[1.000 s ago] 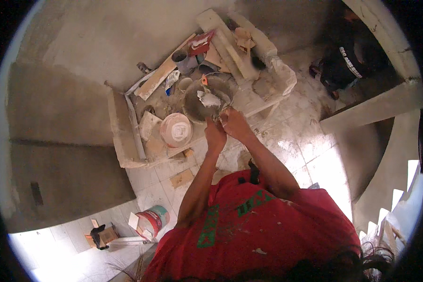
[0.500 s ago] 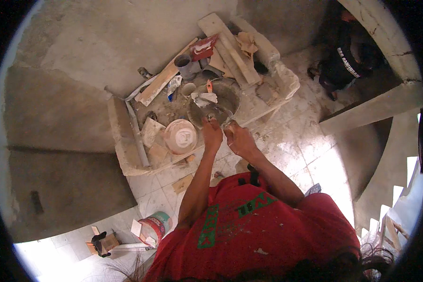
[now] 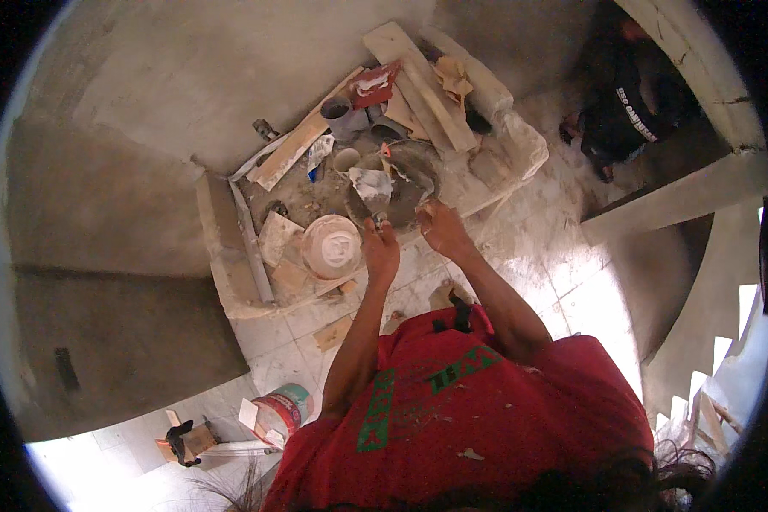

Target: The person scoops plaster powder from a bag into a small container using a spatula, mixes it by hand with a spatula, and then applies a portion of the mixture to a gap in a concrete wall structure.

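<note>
My left hand (image 3: 382, 246) is closed around the short handle of what looks like a scraper (image 3: 370, 184), its broad blade coated pale, held over a dark round tub (image 3: 412, 166) of grey material. My right hand (image 3: 437, 229) has curled fingers at the tub's near right rim; what they hold, if anything, I cannot make out. An orange handle (image 3: 385, 150) shows inside the tub, behind the blade. Left of my hands sits a round bucket (image 3: 332, 247) with white residue.
The rough low-walled ledge (image 3: 529, 158) holds planks (image 3: 414, 77), a red board (image 3: 373, 83), grey pipe pieces (image 3: 341, 118) and scraps. A painted bucket (image 3: 282, 412) stands on the tiled floor (image 3: 563, 264) at lower left. A co-worker (image 3: 623, 111) in black crouches at upper right.
My hands have moved apart, the right one shifting right and both slightly down from where they were a second ago. The pale blade now lies nearer in line with my left hand.
</note>
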Available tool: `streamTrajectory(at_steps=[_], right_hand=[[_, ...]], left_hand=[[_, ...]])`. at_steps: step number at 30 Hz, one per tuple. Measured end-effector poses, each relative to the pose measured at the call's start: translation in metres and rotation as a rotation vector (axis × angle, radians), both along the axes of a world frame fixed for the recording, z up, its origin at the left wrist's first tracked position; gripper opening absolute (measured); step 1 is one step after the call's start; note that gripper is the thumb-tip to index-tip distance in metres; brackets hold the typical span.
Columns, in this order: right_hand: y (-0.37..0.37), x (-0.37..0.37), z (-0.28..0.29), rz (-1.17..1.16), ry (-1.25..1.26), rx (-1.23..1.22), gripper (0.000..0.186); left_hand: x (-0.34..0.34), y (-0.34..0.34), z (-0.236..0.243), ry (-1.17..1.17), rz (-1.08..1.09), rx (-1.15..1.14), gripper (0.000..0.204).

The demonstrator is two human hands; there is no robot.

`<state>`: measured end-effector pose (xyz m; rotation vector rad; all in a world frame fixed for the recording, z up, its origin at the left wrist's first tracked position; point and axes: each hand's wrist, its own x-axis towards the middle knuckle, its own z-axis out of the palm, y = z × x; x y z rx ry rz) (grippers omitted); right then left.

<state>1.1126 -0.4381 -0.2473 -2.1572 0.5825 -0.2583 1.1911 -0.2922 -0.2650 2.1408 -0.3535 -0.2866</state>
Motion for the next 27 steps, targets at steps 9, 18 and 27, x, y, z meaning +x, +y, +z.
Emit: streamTrajectory(at_steps=[9, 18, 27], right_hand=[[0.006, -0.023, 0.035, -0.013, -0.040, 0.048, 0.045], [0.016, -0.034, 0.050, -0.005, 0.044, -0.077, 0.040], [0.039, -0.027, 0.009, -0.039, 0.205, -0.073, 0.046]], left_hand=[[0.019, 0.012, 0.013, -0.103, 0.019, 0.084, 0.046], [0.031, 0.011, 0.034, 0.370, -0.074, -0.061, 0.054], [0.032, 0.003, -0.012, -0.279, -0.267, 0.225, 0.044]])
